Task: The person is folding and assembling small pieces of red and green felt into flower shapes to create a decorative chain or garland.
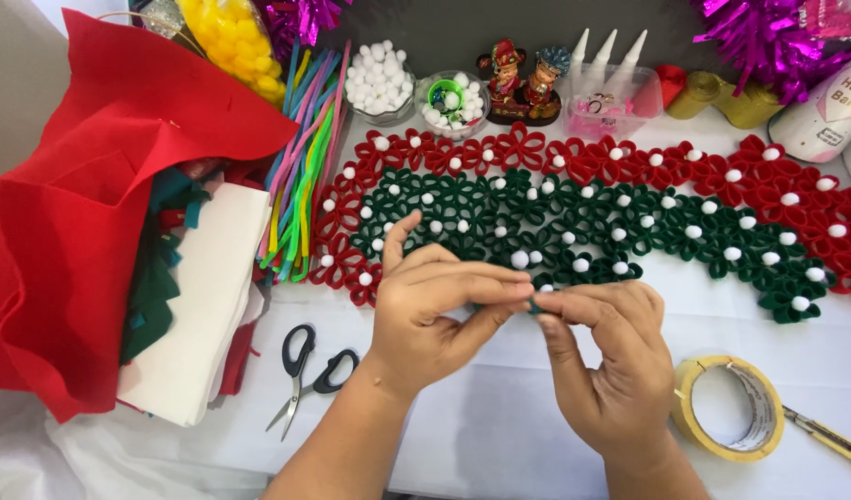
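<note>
1. Both my hands meet low in the middle of the view, just in front of the near edge of the felt flower mat (574, 213). My left hand (435, 310) and right hand (611, 361) pinch one small dark green felt piece (534, 303) between thumb and forefinger tips; the other fingers curl loosely.
2. The piece sits right at the gap between my fingertips, mostly hidden, so I cannot tell its full shape. What shows lies roughly left to right, from one pinch to the other. Both hands touch it about equally.
3. From my fingers, the mat lies straight ahead and just above, its green inner band nearest. It curves as an arc: red looped flowers outside, green inside, each with a white pompom centre. The felt looks soft and matte.
4. To my left lie black-handled scissors (310, 370), then stacked felt sheets (101, 231) in red, white and green. A bundle of fuzzy pipe cleaners (300, 176) runs away from me.
5. At my right rests a roll of tape (729, 407), flat on the white table (490, 435). A bowl of white pompoms (379, 81) stands beyond the mat.
</note>
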